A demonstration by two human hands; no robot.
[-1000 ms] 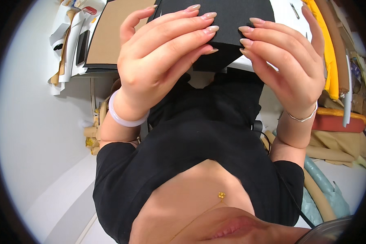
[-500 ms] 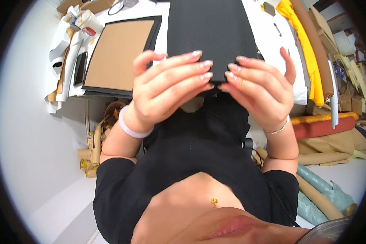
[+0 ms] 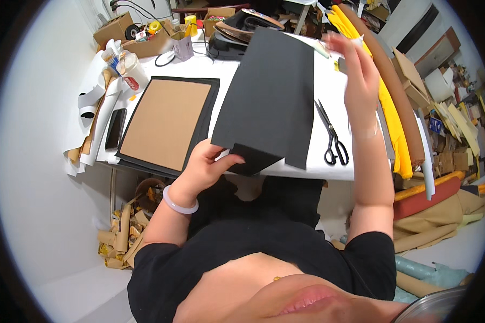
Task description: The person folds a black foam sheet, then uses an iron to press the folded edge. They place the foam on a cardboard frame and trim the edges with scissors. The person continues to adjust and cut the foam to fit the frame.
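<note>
A large black sheet [image 3: 269,86] slants over the table, its near edge folded down. My left hand [image 3: 207,164] pinches it at the near left corner, thumb on the folded flap [image 3: 253,159]. Raised off the sheet, to the right of its far end, is my right hand [image 3: 355,70]. Motion smears its fingertips, so whether they hold anything is unclear. Between the sheet and my right forearm lies a pair of black scissors [image 3: 331,137] with its blades pointing away from me.
Left of the sheet, a tan board [image 3: 164,124] rests on black sheets on the white table [image 3: 285,171]. Beyond its left edge are a phone [image 3: 115,129] and a white tub [image 3: 131,70]. Yellow and brown rolls [image 3: 401,107] line the right side. Boxes and cables fill the back.
My right hand has left the sheet's near edge and risen far to the right. My left hand has moved down to the near left corner. The sheet has tilted, and the scissors now show fully.
</note>
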